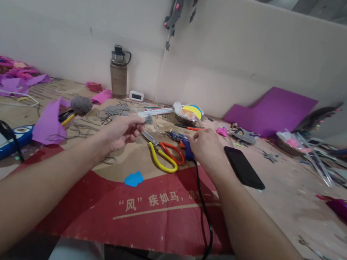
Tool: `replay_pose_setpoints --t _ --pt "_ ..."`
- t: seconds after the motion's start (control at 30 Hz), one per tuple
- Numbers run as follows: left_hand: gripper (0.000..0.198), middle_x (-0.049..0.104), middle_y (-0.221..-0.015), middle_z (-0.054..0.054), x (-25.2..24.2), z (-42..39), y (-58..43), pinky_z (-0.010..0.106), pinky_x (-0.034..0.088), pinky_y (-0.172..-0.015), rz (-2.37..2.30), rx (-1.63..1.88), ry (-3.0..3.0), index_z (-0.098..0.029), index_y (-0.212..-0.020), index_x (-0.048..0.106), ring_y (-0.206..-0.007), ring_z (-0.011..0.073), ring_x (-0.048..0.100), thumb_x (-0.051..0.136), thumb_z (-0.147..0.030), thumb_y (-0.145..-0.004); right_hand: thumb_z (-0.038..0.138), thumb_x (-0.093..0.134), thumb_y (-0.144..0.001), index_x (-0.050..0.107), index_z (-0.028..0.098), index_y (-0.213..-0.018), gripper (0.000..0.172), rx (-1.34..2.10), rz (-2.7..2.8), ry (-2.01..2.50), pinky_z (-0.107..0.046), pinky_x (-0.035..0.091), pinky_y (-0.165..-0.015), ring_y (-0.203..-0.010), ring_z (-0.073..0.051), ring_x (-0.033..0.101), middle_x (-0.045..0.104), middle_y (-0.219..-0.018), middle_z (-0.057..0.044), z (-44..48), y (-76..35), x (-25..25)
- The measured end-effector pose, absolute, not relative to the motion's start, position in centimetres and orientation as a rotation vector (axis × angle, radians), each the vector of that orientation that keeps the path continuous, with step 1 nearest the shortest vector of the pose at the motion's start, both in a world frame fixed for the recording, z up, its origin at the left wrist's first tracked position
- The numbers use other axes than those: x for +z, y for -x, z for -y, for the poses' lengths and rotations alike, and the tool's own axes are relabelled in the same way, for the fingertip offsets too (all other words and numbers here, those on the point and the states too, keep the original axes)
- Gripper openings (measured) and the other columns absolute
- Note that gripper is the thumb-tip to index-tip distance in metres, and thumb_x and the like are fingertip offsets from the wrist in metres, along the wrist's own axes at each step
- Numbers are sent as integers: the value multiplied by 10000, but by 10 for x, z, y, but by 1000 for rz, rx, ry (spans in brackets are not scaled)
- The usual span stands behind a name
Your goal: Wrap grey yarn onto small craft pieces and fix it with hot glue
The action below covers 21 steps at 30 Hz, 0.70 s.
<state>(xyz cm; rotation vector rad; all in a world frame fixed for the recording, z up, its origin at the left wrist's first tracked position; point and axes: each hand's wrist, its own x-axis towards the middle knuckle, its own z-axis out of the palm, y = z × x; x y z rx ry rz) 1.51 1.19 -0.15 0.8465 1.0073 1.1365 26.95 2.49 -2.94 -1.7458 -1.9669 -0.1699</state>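
Desk (281, 194) covered with brown and red cardboard, pale partition wall behind, craft scraps all over. My left hand (123, 131) is up over the cardboard, thumb and fingertips pressed together, pinching a small grey scrap (149, 120) that sticks out toward my right hand. My right hand (206, 148) is closed around a blue glue gun (181, 138), nozzle pointing toward the left hand; its black cable (205, 213) runs back along my right forearm and off the near desk edge. Hands are near each other, not touching. Between them, just below, lie scissors (165, 155) with yellow and red handles, flat on the cardboard. Black phone (244, 167) just to the right of my right hand, screen dark. Blue felt piece (134, 179) nearer to me than the left hand. Grey yarn ball (81, 105) left of the left hand, beside a purple sheet scrap (49, 122). Beyond the left hand, a water bottle (119, 72) stands upright at the wall. A metal bowl (188, 115) sits beyond both hands.
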Motion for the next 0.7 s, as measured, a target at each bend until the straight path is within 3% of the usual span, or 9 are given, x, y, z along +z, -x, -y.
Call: replay_pose_setpoints --t 0.1,0.2,0.37,0.53,0.7 --pt "118 558 -566 9 -3 -11 -17 113 299 -324 -1009 1088 -897 -114 -642 593 -408 31 454 650 -154 -738 240 561 -842 618 152 -915 127 -33 1886 1355 -360 481 -735 -817 -209 580 612 -993 -130 -17 -252 -30" --pt "100 552 -562 3 -5 -10 -19 107 287 -336 -990 1041 -948 -112 -650 607 -416 26 454 672 -155 -713 146 567 -822 573 182 -1038 219 36 1921 963 -326 486 -699 -749 -157 539 575 -1014 -88 -5 -230 -33" --pt "154 533 -558 0 -11 -8 -22 123 260 -342 -983 900 -1035 -109 -592 596 -410 19 425 692 -190 -682 81 552 -831 537 227 -1155 355 32 1977 764 -343 497 -785 -941 -186 552 536 -1111 -92 5 -217 -36" --pt "136 553 -570 7 -14 -5 -25 136 273 -352 -999 787 -1076 -122 -628 618 -424 34 446 688 -218 -694 146 535 -885 639 214 -988 162 62 2015 694 -357 463 -868 -971 -186 544 579 -979 -68 4 -219 -35" --pt "217 547 -578 6 -13 -4 -29 144 304 -378 -999 877 -1103 -127 -672 647 -439 40 444 691 -332 -730 256 578 -856 621 193 -806 91 442 1823 913 -295 446 -740 -810 -161 556 605 -820 -31 6 -214 -33"
